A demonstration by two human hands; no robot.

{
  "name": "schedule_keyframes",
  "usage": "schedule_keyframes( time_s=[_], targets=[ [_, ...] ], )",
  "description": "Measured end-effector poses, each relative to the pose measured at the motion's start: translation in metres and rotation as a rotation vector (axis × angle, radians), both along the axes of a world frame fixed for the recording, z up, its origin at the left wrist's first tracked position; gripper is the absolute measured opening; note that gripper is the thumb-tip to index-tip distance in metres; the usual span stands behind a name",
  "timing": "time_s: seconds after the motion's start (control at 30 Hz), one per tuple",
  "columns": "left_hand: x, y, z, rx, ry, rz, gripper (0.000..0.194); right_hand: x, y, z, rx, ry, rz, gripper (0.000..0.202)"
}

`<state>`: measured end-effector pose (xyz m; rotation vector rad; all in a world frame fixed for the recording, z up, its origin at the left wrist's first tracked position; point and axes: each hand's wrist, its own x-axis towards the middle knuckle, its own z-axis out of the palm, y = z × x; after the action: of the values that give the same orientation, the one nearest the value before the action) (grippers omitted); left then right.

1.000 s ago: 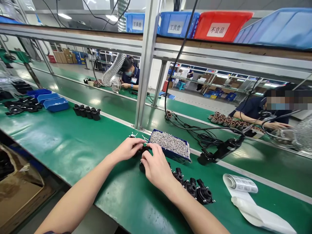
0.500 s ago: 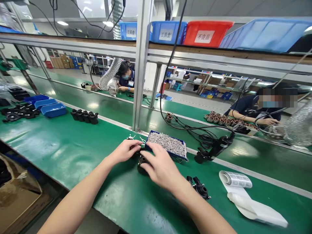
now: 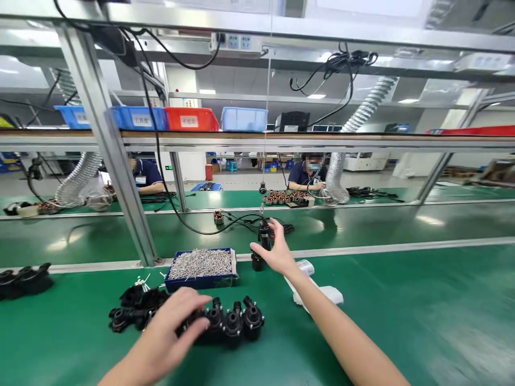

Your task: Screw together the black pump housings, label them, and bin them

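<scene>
Right hand has left the black parts and gone over to the tool; view's swung right too.

Closest up, the left hand is now over the near end of the row, thumb and fingers apart, but it's blurry and I can't tell if it's got a part. Row's sitting on the green bench, just in front of the blue box of screws. Right of the box, the right hand is spread around the upright tool, not closed on it; can't tell if it's touching. I'd read that as the work shifting from part to tool. White strip lies off to the right, coils and a co-worker are way back.
</scene>
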<state>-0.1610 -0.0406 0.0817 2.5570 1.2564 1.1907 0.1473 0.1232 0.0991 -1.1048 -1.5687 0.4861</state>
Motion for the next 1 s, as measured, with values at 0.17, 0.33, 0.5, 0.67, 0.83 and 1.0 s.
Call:
schedule_keyframes(
  time_s=[0.17, 0.33, 0.5, 0.67, 0.83, 1.0],
  targets=[
    [0.113, 0.001, -0.001, -0.171, 0.392, 0.089, 0.081, 0.008, 0.017, -0.005, -0.064, 0.03, 0.087, 0.051],
    [0.157, 0.023, -0.014, -0.219, 0.518, 0.104, 0.06, 0.042, 0.006, 0.018, -0.006, 0.056, 0.106, 0.043],
    [0.187, 0.029, -0.036, -0.345, 0.284, -0.001, 0.062, 0.064, -0.024, 0.061, 0.091, 0.318, 0.09, 0.048],
    [0.204, 0.049, -0.066, -0.544, -0.244, -0.102, 0.07, 0.075, -0.05, 0.085, 0.07, 0.373, 0.321, 0.042],
    [0.197, 0.072, -0.089, -0.576, -0.529, -0.046, 0.066, 0.068, -0.044, 0.077, 0.153, 0.481, 0.317, 0.033],
    [0.195, 0.072, -0.092, -0.707, -0.7, -0.1, 0.044, 0.045, -0.034, 0.058, 0.157, 0.574, 0.332, 0.035]
  ],
)
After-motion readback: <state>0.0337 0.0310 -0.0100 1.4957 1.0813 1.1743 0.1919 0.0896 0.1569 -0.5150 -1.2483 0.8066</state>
